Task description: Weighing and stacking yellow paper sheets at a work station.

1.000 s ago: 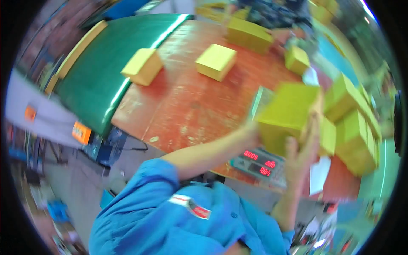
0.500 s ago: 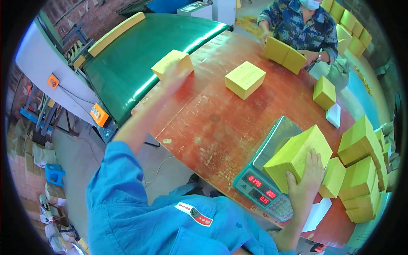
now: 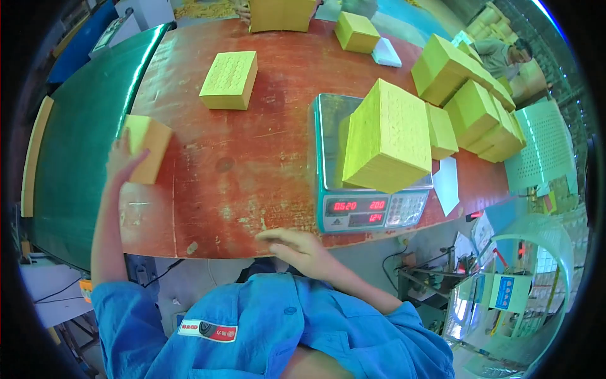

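My left hand [image 3: 121, 159] grips the near left side of a stack of yellow paper [image 3: 151, 151] at the table's left edge, beside the green belt. My right hand [image 3: 295, 247] is open and empty over the front edge of the table, fingers stretched to the left. Right of centre stands a digital scale [image 3: 323, 136] with lit red digits. On it rests a tall, tilted block of yellow paper [image 3: 385, 142] with a pattern of stamped marks on its face, apart from both hands. Another stack of yellow paper [image 3: 228, 79] lies at the back left of the table.
The green belt [image 3: 76, 148] adjoins the red table [image 3: 252, 151] on the left. Several yellow stacks [image 3: 470, 114] stand at the right. A co-worker's hand [image 3: 242, 9] is at a yellow block [image 3: 281, 14] across the table. White paper [image 3: 447, 189] lies beside the scale.
My view has swung to the right. My right hand has let go of the block on the scale and moved left to the table's front edge. My left hand stays at its stack, now on the table.
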